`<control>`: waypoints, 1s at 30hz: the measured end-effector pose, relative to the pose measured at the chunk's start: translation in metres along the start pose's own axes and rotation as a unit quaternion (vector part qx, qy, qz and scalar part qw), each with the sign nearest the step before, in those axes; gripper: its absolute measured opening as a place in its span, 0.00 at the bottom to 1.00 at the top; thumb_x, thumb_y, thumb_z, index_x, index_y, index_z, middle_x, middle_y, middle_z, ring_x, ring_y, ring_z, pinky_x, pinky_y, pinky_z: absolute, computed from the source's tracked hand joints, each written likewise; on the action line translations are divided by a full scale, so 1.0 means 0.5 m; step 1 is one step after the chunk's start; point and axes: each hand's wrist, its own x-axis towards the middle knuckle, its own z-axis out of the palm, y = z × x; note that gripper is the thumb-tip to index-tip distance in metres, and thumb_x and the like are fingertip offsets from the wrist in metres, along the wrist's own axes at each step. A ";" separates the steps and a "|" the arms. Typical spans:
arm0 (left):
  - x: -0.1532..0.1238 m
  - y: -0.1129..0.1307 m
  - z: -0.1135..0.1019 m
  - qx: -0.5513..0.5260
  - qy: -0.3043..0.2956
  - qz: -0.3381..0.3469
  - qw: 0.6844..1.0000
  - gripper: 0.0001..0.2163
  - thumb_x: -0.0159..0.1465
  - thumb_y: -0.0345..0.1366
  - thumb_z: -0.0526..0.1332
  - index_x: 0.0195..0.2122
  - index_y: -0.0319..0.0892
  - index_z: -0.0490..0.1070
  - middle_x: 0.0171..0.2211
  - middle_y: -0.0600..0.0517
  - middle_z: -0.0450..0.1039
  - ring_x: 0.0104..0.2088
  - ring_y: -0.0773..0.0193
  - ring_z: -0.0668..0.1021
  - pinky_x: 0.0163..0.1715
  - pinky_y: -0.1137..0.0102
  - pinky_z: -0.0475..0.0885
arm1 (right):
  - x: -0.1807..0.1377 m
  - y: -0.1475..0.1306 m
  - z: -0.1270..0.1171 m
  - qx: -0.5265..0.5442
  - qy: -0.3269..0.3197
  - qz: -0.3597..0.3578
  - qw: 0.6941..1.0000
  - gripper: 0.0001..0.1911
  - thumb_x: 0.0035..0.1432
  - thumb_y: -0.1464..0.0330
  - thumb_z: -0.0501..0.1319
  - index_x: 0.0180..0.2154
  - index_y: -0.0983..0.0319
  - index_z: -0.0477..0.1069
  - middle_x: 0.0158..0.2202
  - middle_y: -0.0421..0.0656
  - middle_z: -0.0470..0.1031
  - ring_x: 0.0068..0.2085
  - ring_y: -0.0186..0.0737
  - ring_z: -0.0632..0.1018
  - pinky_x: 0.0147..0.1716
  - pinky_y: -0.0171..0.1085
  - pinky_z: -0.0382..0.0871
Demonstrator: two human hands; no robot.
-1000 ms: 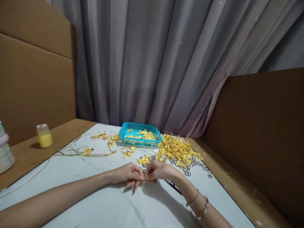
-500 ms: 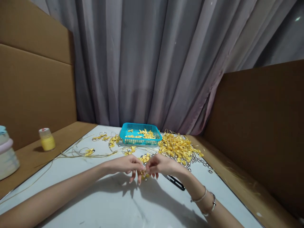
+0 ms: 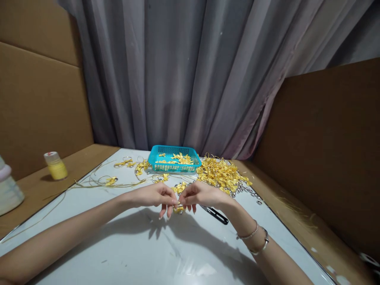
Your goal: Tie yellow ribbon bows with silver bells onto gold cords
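Note:
My left hand (image 3: 156, 196) and my right hand (image 3: 199, 195) meet fingertip to fingertip just above the white table (image 3: 133, 245). Both pinch a small yellow ribbon bow (image 3: 178, 207) that hangs between them, with the other fingers curled downward. A heap of yellow ribbon bows (image 3: 221, 175) with silver bells (image 3: 247, 190) lies just beyond my right hand. A few more bows (image 3: 180, 187) lie right behind my fingers. Black scissors (image 3: 216, 214) rest on the table under my right wrist.
A turquoise plastic basket (image 3: 158, 162) with several bows stands at the table's far edge. Loose gold cord (image 3: 97, 183) and bows trail to the left. A small yellow bottle (image 3: 56, 166) and a pale container (image 3: 8, 189) stand on the brown ledge. Cardboard walls and a grey curtain enclose the table.
Both hands have lifted slightly off the table and stayed joined on the bow. The scissors now show more from under my right wrist. The camera has tilted a little.

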 end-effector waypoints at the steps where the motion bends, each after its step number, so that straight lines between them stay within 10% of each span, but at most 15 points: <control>1: -0.001 0.000 -0.001 0.000 -0.003 -0.002 1.000 0.10 0.60 0.42 0.59 0.28 0.40 0.70 0.21 0.55 0.73 0.16 0.72 0.70 0.21 0.75 0.60 | -0.001 0.001 -0.003 0.005 -0.005 -0.004 1.000 0.06 0.48 0.76 0.58 0.28 0.67 0.73 0.22 0.39 0.71 0.23 0.28 0.71 0.22 0.29 0.66; 30: -0.012 0.007 -0.005 0.240 0.005 0.084 0.967 0.09 0.62 0.35 0.56 0.31 0.43 0.76 0.31 0.53 0.76 0.32 0.69 0.74 0.35 0.75 0.66 | 0.011 0.016 0.000 -0.075 -0.063 0.005 0.995 0.08 0.51 0.73 0.58 0.32 0.67 0.75 0.23 0.39 0.69 0.24 0.27 0.68 0.17 0.27 0.55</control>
